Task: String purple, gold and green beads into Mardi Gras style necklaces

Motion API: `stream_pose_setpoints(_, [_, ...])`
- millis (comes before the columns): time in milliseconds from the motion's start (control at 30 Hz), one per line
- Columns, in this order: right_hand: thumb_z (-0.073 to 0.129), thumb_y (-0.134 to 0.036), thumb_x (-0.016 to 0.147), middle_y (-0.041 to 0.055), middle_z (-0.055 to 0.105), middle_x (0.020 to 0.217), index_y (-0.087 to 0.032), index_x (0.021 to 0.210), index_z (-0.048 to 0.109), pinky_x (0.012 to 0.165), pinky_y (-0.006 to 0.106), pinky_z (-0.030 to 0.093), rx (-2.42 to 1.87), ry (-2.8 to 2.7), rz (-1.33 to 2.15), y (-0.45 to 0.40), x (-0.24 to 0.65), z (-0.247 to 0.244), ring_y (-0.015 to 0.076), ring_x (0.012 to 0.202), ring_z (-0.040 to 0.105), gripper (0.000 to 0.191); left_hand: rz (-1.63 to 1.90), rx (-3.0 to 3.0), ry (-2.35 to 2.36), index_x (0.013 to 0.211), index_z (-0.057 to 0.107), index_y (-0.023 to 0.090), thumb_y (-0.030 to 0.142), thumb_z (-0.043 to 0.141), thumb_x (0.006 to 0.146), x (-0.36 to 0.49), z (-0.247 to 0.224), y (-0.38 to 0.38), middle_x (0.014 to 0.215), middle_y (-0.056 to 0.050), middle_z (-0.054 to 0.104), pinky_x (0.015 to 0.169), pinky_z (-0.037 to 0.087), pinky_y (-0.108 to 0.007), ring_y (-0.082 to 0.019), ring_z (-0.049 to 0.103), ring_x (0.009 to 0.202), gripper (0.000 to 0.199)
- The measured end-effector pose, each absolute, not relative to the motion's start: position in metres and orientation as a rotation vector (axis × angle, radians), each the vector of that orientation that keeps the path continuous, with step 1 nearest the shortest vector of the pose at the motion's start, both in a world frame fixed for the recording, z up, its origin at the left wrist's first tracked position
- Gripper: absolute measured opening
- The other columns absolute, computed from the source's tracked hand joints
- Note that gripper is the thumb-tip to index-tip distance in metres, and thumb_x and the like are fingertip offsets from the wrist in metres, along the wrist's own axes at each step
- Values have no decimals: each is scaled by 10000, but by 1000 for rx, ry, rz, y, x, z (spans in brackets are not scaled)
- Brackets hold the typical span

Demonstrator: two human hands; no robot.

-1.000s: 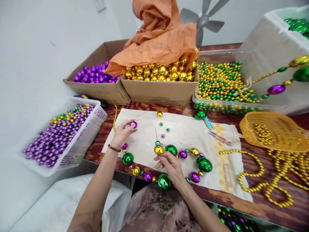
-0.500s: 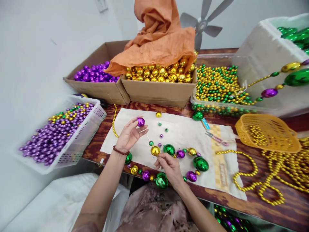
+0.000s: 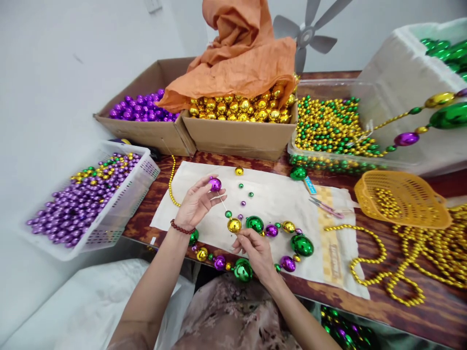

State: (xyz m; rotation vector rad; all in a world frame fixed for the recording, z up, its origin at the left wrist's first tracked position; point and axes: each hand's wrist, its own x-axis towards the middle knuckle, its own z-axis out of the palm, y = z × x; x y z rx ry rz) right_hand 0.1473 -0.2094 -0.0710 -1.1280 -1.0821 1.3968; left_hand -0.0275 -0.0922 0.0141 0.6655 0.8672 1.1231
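Observation:
My left hand (image 3: 197, 198) pinches a shiny purple bead (image 3: 215, 184) between thumb and fingers above the white cloth (image 3: 211, 223). From that bead a thin pale cord or needle (image 3: 222, 201) slants down to a small green bead (image 3: 228, 214) and a larger gold bead (image 3: 234, 225). Just below the gold bead, my right hand (image 3: 253, 248) is closed in a pinch; whatever its fingertips grip is hidden. A strand of green, purple and gold beads curves around it, including a large green bead (image 3: 302, 245). Loose small beads, one a gold bead (image 3: 239, 171), lie on the cloth.
Cardboard boxes (image 3: 241, 138) stand behind the cloth, beside a clear tub (image 3: 328, 158) of gold and green beads. A white basket (image 3: 109, 233) is left; a yellow basket (image 3: 404, 221) is right. Scissors (image 3: 326, 207) and gold bead strings (image 3: 383, 248) lie nearby.
The purple bead in my left hand sits slightly further right, nearer the fingertips. My right hand has hardly moved. The whole view has shifted a little.

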Motion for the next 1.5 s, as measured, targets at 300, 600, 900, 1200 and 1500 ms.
stream_pose_setpoints(300, [573, -435, 930, 15, 713, 682, -197, 826, 609, 508, 225, 472, -1125, -985, 1337, -202, 138, -68, 135, 543, 670, 262, 1072, 750, 878, 1107, 728, 217, 226, 793, 764, -13, 14, -117, 1028, -38, 728, 925, 551, -384, -210, 736, 902, 349])
stream_pose_setpoints(600, [633, -428, 894, 19, 726, 764, -194, 919, 646, 516, 217, 464, -1009, -956, 1513, -205, 139, -68, 130, 598, 671, 236, 1084, 703, 911, 1128, 727, 215, 253, 777, 793, -10, 3, -126, 1017, -38, 713, 830, 565, -334, -207, 716, 929, 341])
stream_pose_setpoints(900, [688, -426, 829, 5, 716, 680, -186, 776, 635, 457, 191, 406, -1002, -729, 1558, -200, 141, -84, 96, 479, 599, 251, 976, 886, 892, 1214, 688, 235, 494, 691, 854, -26, -7, -116, 1166, -89, 703, 922, 536, -396, -238, 707, 980, 444])
stream_pose_setpoints(1200, [682, -435, 817, -4, 719, 692, -190, 782, 617, 441, 185, 387, -976, -717, 1644, -208, 145, -84, 93, 465, 601, 256, 437, 2147, 1111, 989, 699, 187, 202, 562, 855, 6, -85, -50, 989, -72, 644, 842, 521, -343, -180, 612, 839, 193])
stream_pose_setpoints(1500, [682, -427, 813, -7, 717, 700, -190, 782, 615, 444, 185, 387, -984, -700, 1653, -208, 147, -87, 89, 464, 600, 248, 295, 2405, 1106, 990, 657, 184, 183, 519, 894, 21, -100, -47, 951, -69, 589, 865, 497, -339, -201, 577, 884, 168])
